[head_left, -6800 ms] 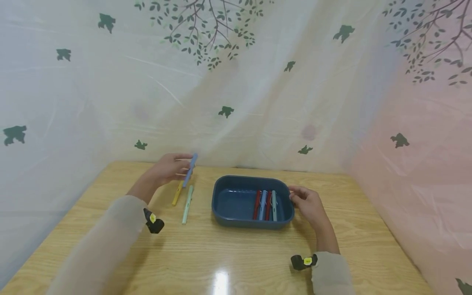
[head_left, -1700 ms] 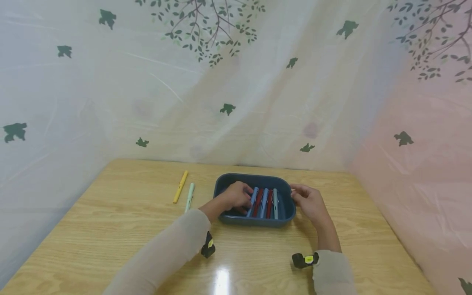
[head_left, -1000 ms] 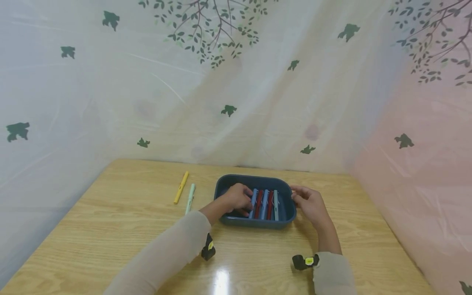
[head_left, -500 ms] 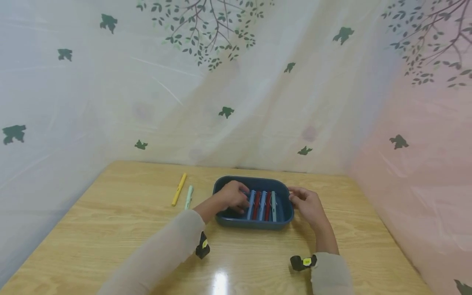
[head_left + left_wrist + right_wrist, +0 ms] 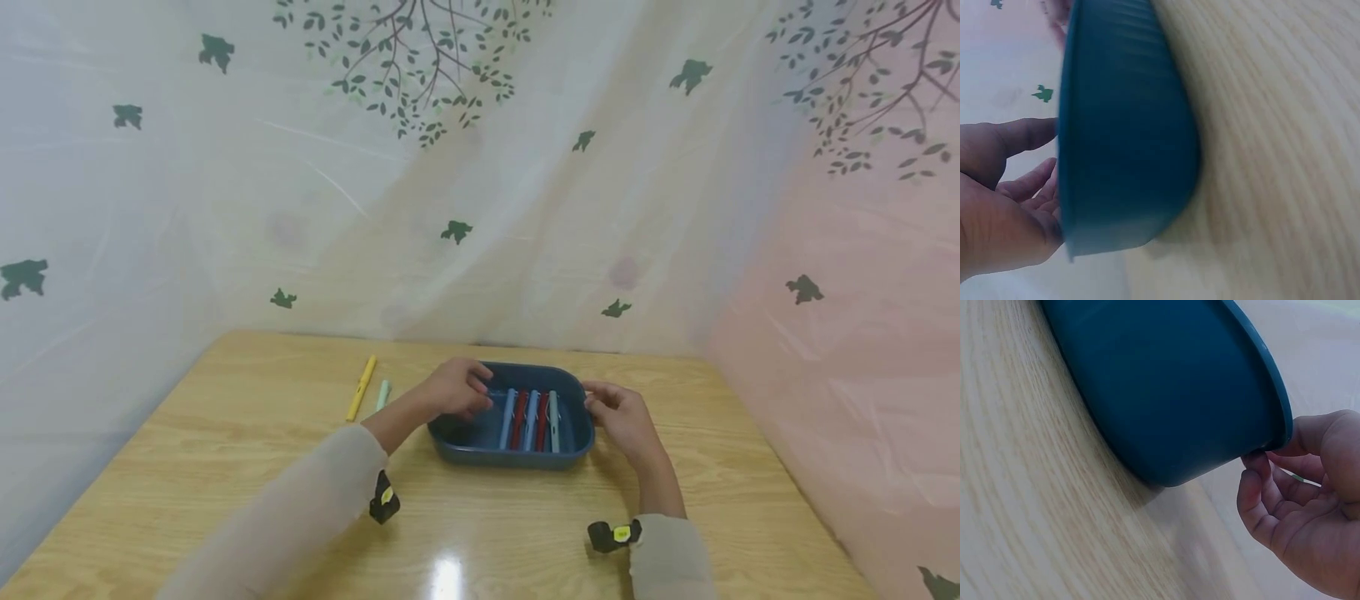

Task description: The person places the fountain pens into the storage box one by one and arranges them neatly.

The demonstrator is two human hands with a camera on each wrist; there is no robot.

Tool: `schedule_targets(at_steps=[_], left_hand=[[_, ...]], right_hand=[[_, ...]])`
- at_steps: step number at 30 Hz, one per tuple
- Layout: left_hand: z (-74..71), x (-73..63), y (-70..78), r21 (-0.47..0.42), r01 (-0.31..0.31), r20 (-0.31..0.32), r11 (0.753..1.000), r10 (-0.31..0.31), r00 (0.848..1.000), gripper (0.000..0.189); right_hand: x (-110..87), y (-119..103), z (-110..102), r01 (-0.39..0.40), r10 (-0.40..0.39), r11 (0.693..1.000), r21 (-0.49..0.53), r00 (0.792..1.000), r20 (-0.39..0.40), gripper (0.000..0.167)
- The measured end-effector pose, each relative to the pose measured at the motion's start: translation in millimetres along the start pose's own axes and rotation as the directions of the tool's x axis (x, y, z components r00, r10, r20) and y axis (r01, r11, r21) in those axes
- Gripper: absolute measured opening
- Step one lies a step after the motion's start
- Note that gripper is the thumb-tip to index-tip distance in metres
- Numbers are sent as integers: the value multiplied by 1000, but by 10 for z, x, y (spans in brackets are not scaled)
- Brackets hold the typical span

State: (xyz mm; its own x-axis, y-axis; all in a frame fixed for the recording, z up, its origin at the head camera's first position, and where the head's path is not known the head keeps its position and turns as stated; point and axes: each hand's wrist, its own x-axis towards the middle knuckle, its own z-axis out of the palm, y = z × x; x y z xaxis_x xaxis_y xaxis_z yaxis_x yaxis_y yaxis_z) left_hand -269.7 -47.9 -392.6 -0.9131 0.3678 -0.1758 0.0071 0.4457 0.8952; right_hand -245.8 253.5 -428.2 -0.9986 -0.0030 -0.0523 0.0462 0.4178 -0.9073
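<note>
A dark blue box [image 5: 517, 458] with rounded corners holds a row of pens side by side. From the left they are a blue pen [image 5: 507, 419], a red pen [image 5: 519, 421], another blue pen, another red pen and a grey-green pen [image 5: 554, 421]. Over the box's left end my left hand [image 5: 456, 388] has loosely bent fingers and nothing between them. The left wrist view shows its thumb and fingers behind the box rim. My right hand [image 5: 621, 417] pinches the rim at the right end, thumb against the edge and a finger underneath, as the right wrist view shows.
Left of the box, a yellow pen [image 5: 362, 388] and a mint green pen [image 5: 382, 394] lie on the wooden table [image 5: 510, 533]. My left forearm hides the lower part of the green one. A pale curtain [image 5: 487, 275] with leaf and bird prints hangs behind the table.
Earlier my left hand held a blue pen left of the box; that pen now lies leftmost in the row. Since then the hand has drawn back left. The right hand stays at the rim.
</note>
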Motion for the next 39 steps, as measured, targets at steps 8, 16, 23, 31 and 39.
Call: schedule_targets(at_steps=[8,16,23,31,39], left_hand=[[-208,-101,21,-17,-8,-13,1000,7,1000,55],[-439,-192,-24,20,5,-28,1000,-5,1000,55],[-652,-277,-99,15,32,-64,999,-31,997,55],[-891,-330,-267,11,45,-86,999,-44,995,53],[-1141,-338,-506,10,95,-103,995,-93,990,54]], right_hand=[[5,2,3,-1,1,1000,6,1000,-4,33],[2,-2,5,15,-15,1000,9,1000,-6,33],[5,6,4,12,-12,1000,9,1000,-8,34],[16,19,7,26,-26,1000,13,1000,-10,34],[9,-17,15,8,-8,1000,7,1000,-10,34]])
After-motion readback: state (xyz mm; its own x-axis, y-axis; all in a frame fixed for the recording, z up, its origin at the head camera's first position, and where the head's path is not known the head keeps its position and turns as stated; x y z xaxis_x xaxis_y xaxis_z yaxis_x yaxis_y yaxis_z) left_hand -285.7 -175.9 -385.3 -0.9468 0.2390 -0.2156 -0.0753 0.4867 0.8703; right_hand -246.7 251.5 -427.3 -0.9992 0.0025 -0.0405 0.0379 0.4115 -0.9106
